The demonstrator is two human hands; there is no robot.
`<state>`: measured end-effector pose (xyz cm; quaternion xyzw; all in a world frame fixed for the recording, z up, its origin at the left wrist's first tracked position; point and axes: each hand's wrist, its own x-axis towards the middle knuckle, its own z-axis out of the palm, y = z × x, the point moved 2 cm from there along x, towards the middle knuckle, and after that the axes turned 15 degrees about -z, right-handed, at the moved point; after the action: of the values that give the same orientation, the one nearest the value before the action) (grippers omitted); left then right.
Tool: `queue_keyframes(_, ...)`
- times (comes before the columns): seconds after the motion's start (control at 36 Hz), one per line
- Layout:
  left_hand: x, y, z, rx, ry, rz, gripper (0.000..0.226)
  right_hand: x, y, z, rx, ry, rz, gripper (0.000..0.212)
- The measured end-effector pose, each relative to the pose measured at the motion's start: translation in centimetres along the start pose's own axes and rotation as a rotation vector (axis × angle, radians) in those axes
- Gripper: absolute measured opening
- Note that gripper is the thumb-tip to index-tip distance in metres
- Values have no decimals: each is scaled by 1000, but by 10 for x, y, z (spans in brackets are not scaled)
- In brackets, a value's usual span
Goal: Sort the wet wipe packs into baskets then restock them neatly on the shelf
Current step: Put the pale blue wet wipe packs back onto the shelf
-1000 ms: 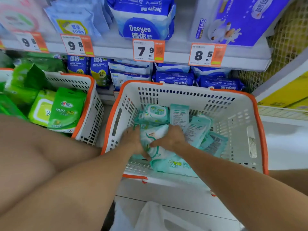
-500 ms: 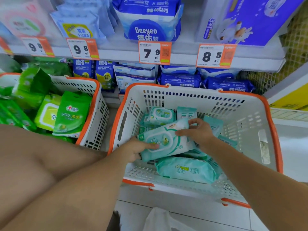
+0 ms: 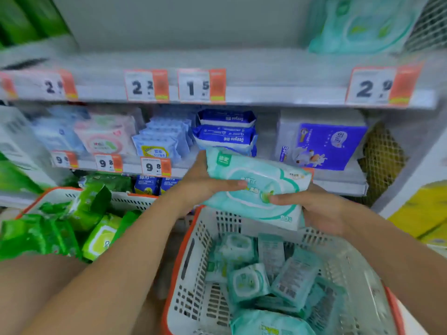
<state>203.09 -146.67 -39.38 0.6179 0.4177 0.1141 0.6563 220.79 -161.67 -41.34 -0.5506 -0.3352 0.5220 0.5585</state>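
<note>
Left hand (image 3: 205, 182) grips left end of large mint-green wet wipe pack (image 3: 256, 187), thumb curled over top face. Right hand (image 3: 319, 209) grips pack's right end, thumb on top, fingers underneath. Pack held tilted in air above white plastic basket with orange rim (image 3: 193, 262), in front of shelf. Smaller mint-green wipe packs (image 3: 249, 281) lie jumbled inside that basket. Left of it, second orange-rimmed basket (image 3: 135, 201) holds bright green wipe packs (image 3: 89, 206). Grey shelf edge with price tags (image 3: 266, 93) above; blue packs (image 3: 225, 131) on lower shelf behind held pack.

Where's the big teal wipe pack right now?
Centre of the head view: the big teal wipe pack is held between left hand and right hand, above the white basket.
</note>
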Motion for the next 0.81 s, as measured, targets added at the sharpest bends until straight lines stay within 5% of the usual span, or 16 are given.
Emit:
queue_keyframes(0.17, -44, 83, -10, 113, -90, 178, 81, -33, -112, -2, -208, -17, -218, 57)
queue_keyframes(0.33, -69, 113, 26, -58, 166, 390, 51, -66, -148, -14, -190, 253, -578, 61)
queue_keyframes(0.5, -58, 191, 54, -40, 150, 605, 55, -66, -201, -41, -218, 444, -903, 50)
queue_keyframes(0.64, 27, 255, 68, 154, 63, 581, 61, -11, -242, -105, -384, 476, -708, 67)
queue_keyframes(0.72, 87, 264, 82, 245, 32, 522, 52, 25, -248, -141, -440, 479, -583, 49)
queue_keyframes(0.81, 137, 264, 101, 314, 26, 425, 51, 59, -250, -175, -521, 574, -550, 75)
